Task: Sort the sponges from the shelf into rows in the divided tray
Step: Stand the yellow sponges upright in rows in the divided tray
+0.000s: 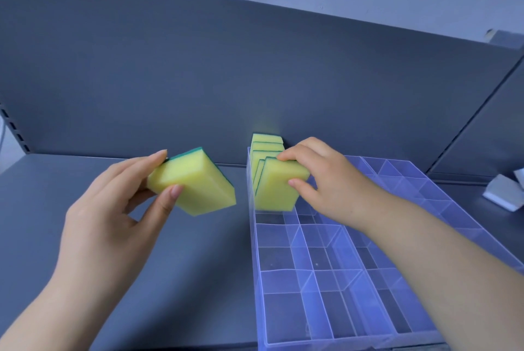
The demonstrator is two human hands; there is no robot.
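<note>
A clear divided tray (354, 330) lies on the grey shelf (42, 208), right of centre. Several yellow sponges with green backs (265, 145) stand on edge in a row in its far-left column. My right hand (326, 180) pinches the nearest sponge of that row (276, 189) between thumb and fingers, holding it upright in the tray. My left hand (113, 214) grips another yellow and green sponge (195, 183) in the air, just left of the tray.
The shelf's grey back panel (198, 81) rises right behind the tray. Two white-grey sponges (504, 191) lie on the shelf at the far right. The other tray compartments hold nothing.
</note>
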